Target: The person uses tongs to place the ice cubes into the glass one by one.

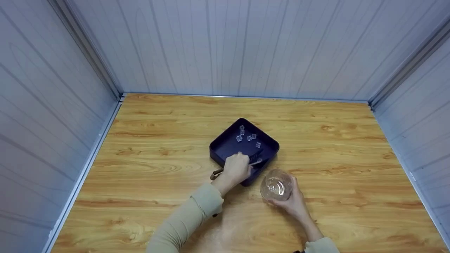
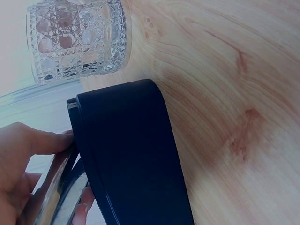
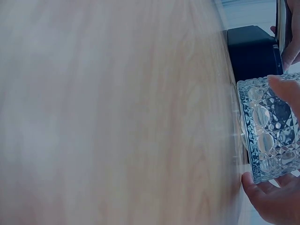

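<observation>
**Tongs [image 2: 71, 200] down in the dark tray [image 1: 226, 144]**

My left hand [image 1: 238, 167] is clamped on the tongs, their tips low inside the tray beside one clear cube [image 1: 259, 160]; I cannot tell whether they pinch it. I judge this to be the picking-up step, and the next move calls for an even squeeze, since a hard cube could slip. My right hand [image 1: 294, 201] curls around a patterned glass [image 1: 276, 181], just beside the tray. Glints at its bottom hide whether anything lies inside. Six more cubes [image 1: 239, 138] lie scattered in the tray's far part. The tray sits on the wood-grained worktop [image 1: 158, 154].
</observation>
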Demonstrator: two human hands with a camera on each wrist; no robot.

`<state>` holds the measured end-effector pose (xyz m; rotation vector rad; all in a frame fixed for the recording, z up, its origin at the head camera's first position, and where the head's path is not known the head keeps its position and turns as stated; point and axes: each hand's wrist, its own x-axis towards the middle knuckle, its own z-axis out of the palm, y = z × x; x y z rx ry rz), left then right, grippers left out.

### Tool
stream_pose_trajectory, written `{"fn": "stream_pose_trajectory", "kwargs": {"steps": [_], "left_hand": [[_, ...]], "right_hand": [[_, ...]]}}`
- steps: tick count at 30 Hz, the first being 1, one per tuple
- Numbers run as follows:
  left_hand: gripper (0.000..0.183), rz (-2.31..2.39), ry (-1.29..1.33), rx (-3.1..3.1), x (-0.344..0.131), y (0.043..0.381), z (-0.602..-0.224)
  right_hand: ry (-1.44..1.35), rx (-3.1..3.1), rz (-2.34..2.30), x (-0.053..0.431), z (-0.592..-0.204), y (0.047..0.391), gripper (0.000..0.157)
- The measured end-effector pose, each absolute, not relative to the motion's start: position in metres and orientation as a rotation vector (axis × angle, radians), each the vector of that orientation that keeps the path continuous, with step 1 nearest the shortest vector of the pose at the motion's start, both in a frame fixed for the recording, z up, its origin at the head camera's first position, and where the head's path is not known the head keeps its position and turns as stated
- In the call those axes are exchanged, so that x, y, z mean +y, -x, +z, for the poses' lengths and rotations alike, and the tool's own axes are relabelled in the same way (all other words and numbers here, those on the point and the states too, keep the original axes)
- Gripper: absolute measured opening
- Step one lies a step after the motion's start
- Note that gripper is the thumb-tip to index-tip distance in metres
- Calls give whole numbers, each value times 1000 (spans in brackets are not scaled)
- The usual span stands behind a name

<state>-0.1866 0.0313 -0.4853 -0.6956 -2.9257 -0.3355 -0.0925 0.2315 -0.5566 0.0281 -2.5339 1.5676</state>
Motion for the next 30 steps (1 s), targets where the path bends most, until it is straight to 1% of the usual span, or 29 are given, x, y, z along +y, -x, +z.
{"fn": "stream_pose_trajectory", "kwargs": {"steps": [12, 21, 30], "left_hand": [[18, -320, 704, -2935, 32, 186, -484], [17, -345, 731, -2902, 32, 188, -487], [19, -355, 751, -2906, 33, 188, -489]], "right_hand": [[-29, -2538, 1564, 232, -556, 92, 96], [-20, -2547, 1551, 232, -556, 93, 96], [-76, -2525, 1553, 230, -553, 91, 94]]}}
